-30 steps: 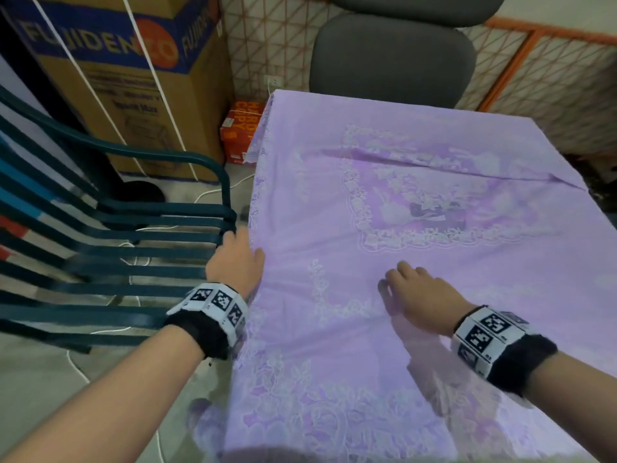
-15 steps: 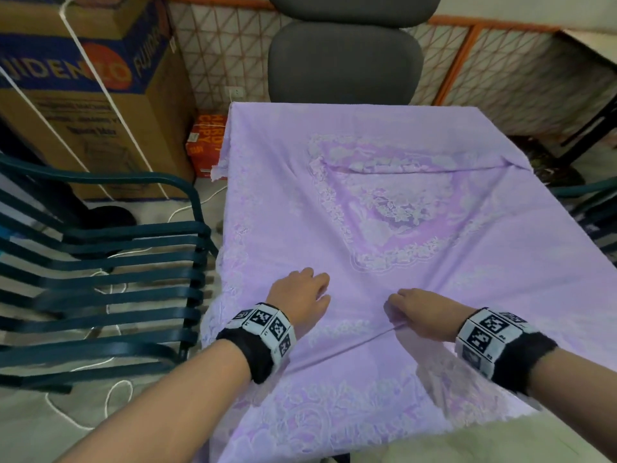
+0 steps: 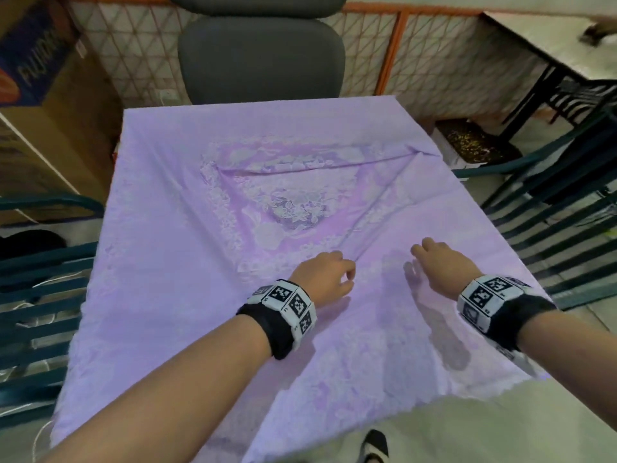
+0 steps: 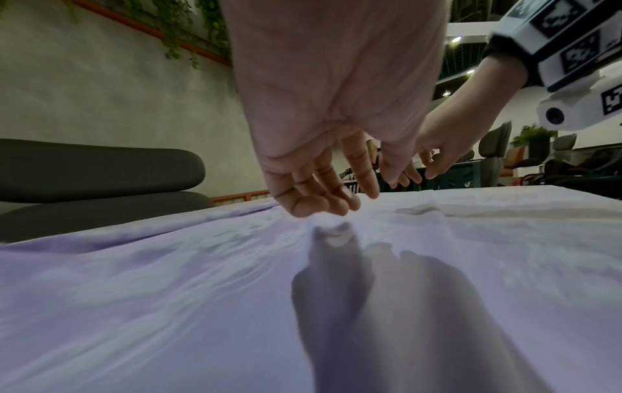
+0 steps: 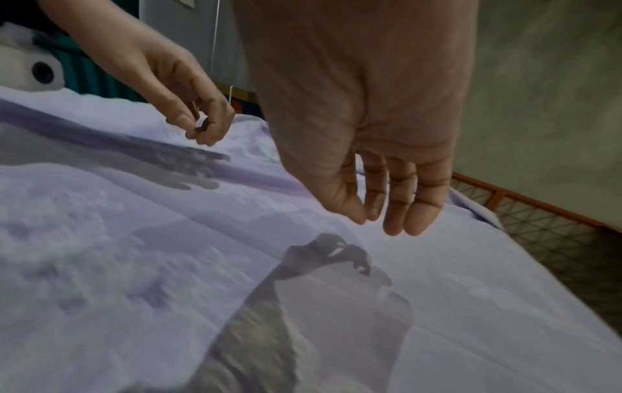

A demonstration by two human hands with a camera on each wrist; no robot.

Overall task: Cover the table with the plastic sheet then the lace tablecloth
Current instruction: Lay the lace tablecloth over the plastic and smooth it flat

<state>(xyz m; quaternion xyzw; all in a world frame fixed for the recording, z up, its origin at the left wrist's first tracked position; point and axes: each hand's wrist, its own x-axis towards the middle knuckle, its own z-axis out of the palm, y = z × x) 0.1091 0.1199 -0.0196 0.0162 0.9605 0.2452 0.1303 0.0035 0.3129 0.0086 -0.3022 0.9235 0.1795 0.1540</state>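
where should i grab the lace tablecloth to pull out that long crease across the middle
Pinch the lace tablecloth at its far right edge, where the crease runs out, probably coming in from the right side with the right hand. The fold ends at that overhang, so pulling outward there should flatten it.

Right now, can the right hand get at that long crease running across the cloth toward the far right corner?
Probably yes. The right hand hovers open above the lace tablecloth, and nothing lies between it and the crease ahead, though reaching it looks like a forward lean.
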